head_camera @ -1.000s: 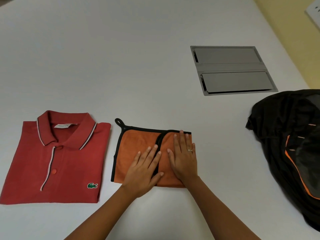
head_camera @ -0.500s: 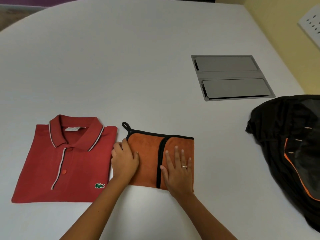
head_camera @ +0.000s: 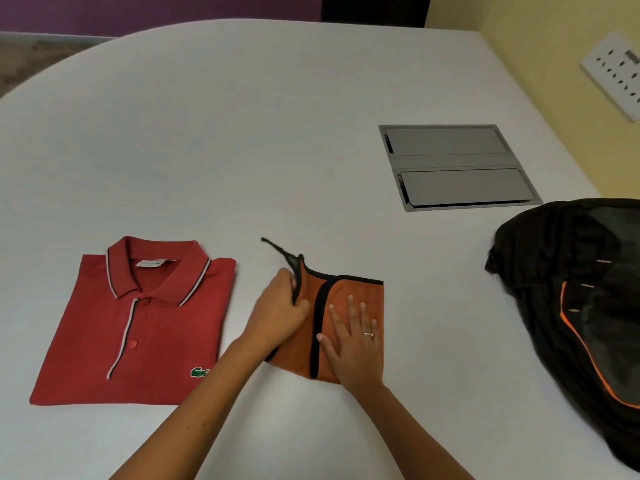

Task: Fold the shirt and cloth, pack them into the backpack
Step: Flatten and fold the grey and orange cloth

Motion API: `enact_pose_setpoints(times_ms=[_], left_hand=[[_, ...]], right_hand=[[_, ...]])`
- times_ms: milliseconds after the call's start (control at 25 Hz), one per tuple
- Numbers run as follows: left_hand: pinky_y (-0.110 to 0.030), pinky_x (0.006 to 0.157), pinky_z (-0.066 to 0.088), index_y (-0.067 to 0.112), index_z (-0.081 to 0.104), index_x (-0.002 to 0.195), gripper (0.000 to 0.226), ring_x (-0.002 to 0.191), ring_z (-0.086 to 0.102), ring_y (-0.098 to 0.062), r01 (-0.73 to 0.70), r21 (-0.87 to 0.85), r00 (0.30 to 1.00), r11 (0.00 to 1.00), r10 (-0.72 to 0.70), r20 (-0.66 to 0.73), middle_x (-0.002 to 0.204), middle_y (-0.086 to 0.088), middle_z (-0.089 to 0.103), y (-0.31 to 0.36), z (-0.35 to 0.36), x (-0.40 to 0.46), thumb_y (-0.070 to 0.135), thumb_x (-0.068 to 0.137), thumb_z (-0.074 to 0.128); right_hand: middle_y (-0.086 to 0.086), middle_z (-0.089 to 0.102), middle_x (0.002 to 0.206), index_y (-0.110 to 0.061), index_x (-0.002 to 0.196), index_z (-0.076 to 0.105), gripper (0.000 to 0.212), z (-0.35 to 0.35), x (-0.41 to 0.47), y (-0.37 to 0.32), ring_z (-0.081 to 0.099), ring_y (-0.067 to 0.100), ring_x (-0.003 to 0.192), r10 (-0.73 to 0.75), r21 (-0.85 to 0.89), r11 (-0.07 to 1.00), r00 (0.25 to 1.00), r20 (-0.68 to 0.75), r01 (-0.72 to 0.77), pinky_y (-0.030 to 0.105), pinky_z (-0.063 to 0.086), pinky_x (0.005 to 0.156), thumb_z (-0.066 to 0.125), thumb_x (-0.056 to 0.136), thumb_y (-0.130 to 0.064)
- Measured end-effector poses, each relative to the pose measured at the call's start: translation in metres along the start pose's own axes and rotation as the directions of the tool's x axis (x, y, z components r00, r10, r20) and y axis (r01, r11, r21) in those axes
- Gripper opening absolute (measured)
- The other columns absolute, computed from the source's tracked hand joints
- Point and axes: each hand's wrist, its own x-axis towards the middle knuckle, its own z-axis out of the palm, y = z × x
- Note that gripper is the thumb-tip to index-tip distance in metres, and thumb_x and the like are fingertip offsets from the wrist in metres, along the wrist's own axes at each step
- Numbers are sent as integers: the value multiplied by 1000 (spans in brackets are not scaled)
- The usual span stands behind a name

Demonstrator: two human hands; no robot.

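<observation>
1. Head view: white counter carries everything; black backpack lies at the right edge, well apart from the clothes.
2. Red polo shirt lies folded on the left.
3. Orange cloth sits between them, half folded.
4. Right hand, fingers flat, pins the folded half; keep that pressure.
5. Left hand pinches the raised left edge; carry it squarely over, matching the black trim.

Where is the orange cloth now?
In the head view, the orange cloth lies low at centre on the table, between the red shirt and the black backpack.
</observation>
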Motion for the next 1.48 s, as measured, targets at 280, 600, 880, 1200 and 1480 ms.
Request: enact_pose_setpoints(times_ms=[280,600,880,1200,1480], left_hand=[[-14,55,40,26,42,106,15,69,52,-6,-219,-46,949,975,224,223,90,11,48,34,75,-19,22,94,49],[-12,84,45,17,52,128,36,101,56,-6,-407,72,913,910,404,60,120,3,55,-2,103,-20,21,97,36],[-50,110,28,5,29,148,72,144,19,-30,-351,588,930,729,342,131,156,-16,20,-46,119,5,56,97,24],[-48,116,22,3,30,147,77,144,20,-30,-302,599,949,742,293,114,155,-17,23,-41,131,4,59,95,22],[-43,118,16,9,20,151,66,147,12,-24,-288,539,949,791,309,54,158,-11,14,-42,135,1,44,95,27]], right_hand=[[0,74,96,-25,98,71,25,-56,14,20,69,17,92,433,912,77,838,333,-402,36,56,83,46,99,-28],[0,69,81,-18,93,68,8,-52,35,53,65,17,81,356,830,274,853,383,-487,29,53,74,62,89,-20],[-5,67,94,-19,109,63,17,-45,32,51,65,12,86,365,841,311,872,326,-444,13,48,66,53,97,-24],[11,60,118,-3,118,61,33,-25,15,46,55,22,110,49,381,919,930,-364,101,32,46,96,40,96,-14],[3,15,159,-20,151,15,57,-10,26,51,7,21,148,-119,87,989,993,9,118,49,11,118,14,101,-46]])
